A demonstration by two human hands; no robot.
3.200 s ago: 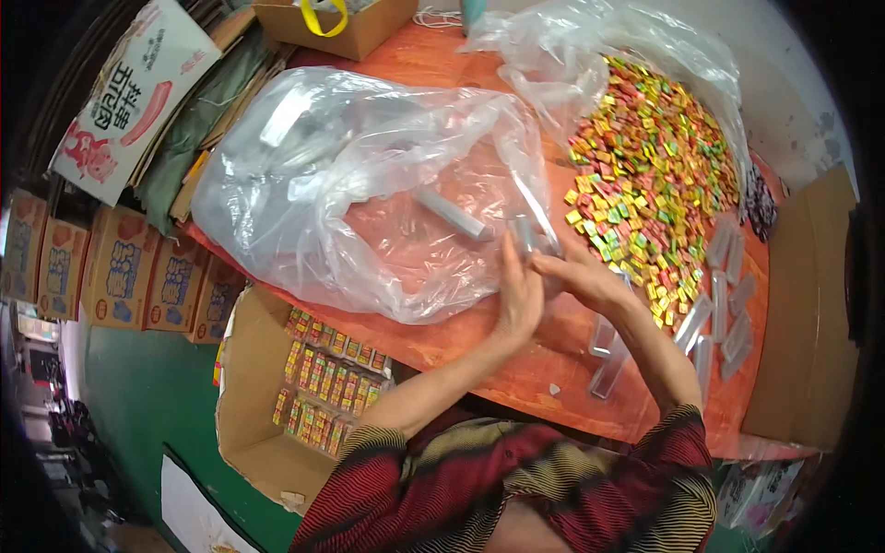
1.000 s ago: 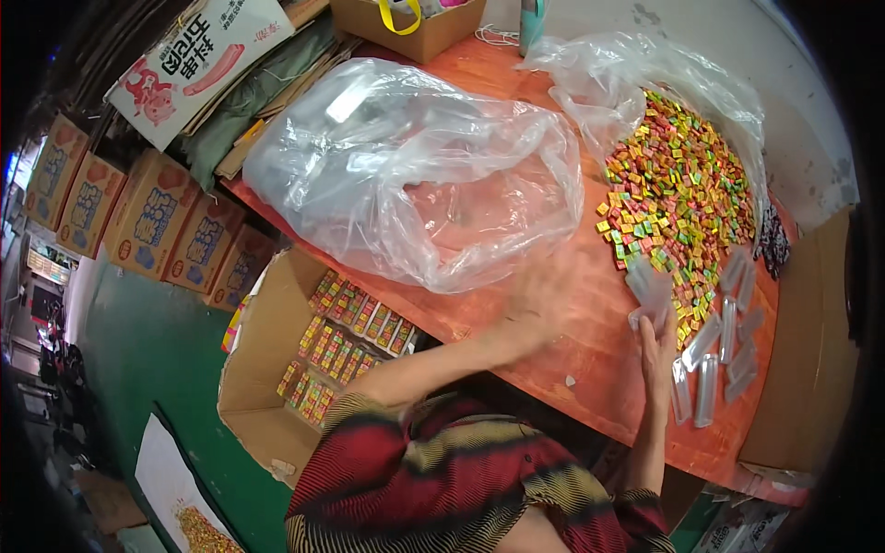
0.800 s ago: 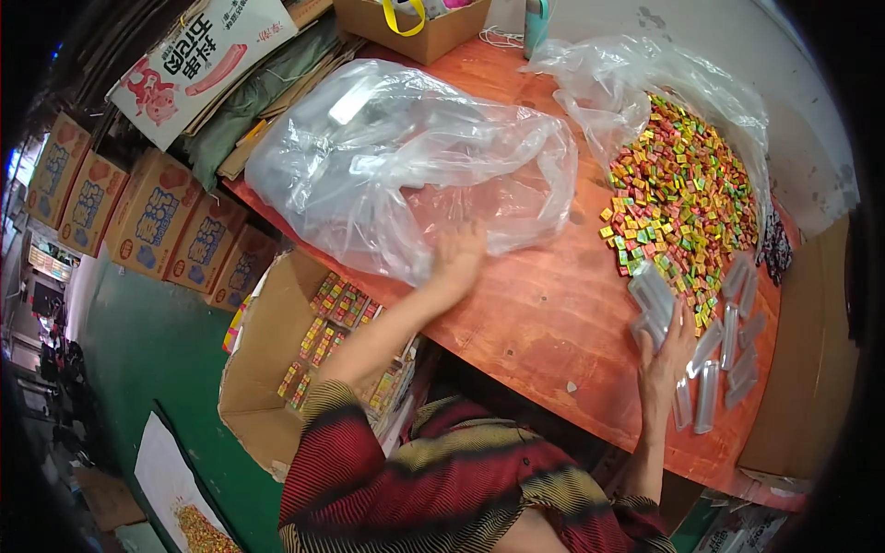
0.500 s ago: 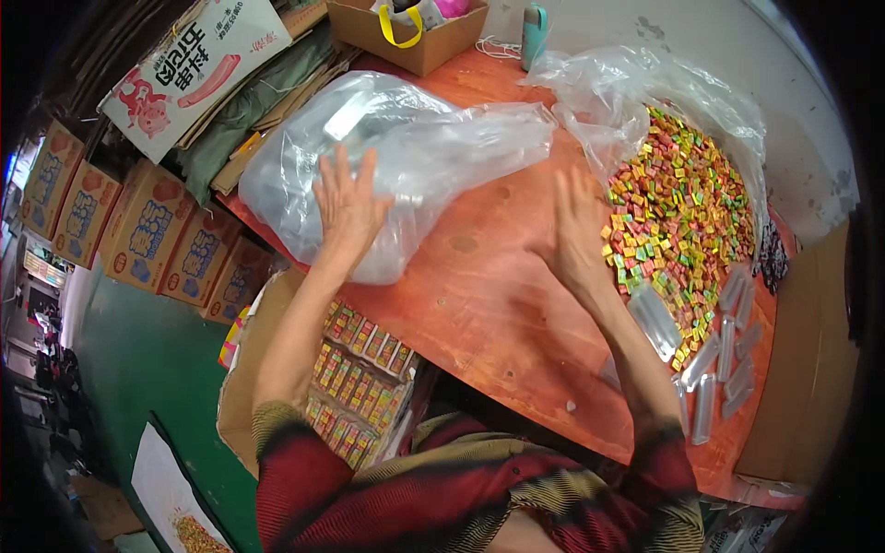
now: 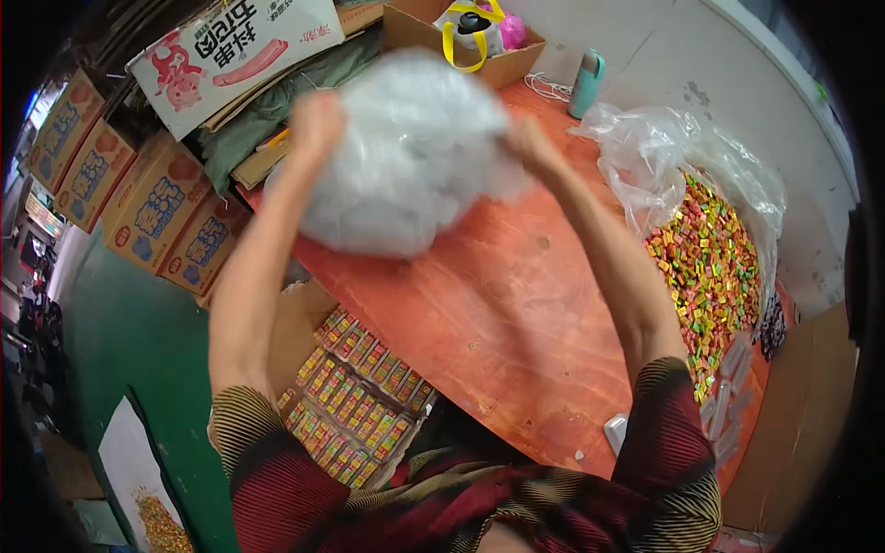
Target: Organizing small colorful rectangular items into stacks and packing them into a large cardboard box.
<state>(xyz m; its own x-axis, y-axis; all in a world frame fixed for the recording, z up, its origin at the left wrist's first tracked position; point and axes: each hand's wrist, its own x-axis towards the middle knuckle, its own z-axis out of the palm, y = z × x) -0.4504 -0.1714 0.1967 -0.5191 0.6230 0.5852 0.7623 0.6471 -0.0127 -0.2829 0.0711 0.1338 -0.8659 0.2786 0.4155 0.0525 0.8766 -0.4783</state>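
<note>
A large clear plastic bag, smeared by motion, is raised over the left part of the red wooden table. My left hand is closed on its left edge, and my right hand grips its right edge. What the bag contains is too blurred to make out. Over on the right lies a heap of small shiny wrapped sweets in red, yellow and green, on an opened clear plastic sheet. Several clear plastic cases lie at the near end of the heap, partly behind my right sleeve.
Below the table's left edge, an open carton holds rows of filled packs. A teal bottle and a cardboard box stand at the back. Stacked cartons line the left side above the green floor.
Both hands, open before, now grip the plastic bag. It has been lifted off the table, and the right hand has moved left from beside the sweets. The view has shifted too.
</note>
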